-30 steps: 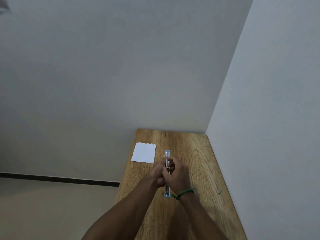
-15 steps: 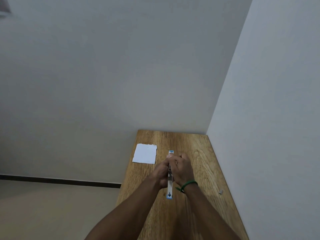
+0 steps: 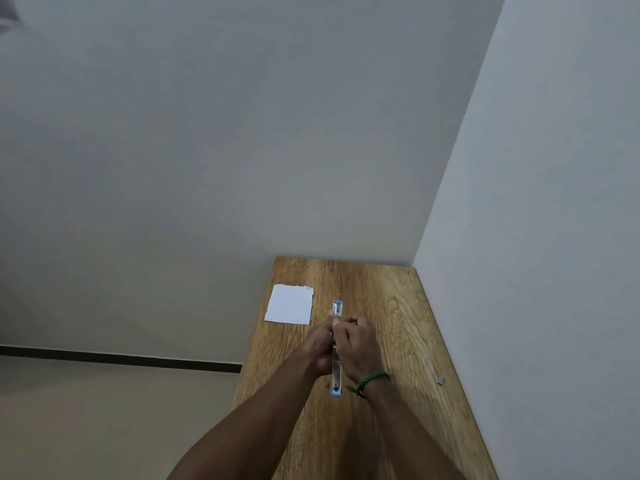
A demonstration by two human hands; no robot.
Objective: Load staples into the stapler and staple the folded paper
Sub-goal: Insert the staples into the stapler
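Both hands [image 3: 341,344] seemingly around stapler [image 3: 336,375]

Stapler [image 3: 336,374] middle hidden behind both hands, left hand [image 3: 318,348] and right hand [image 3: 356,351] closed over it; whether staples sit inside, can't tell; tiny grey piece [image 3: 441,380] at three o'clock too small to name; forearms cut off at the bottom edge.
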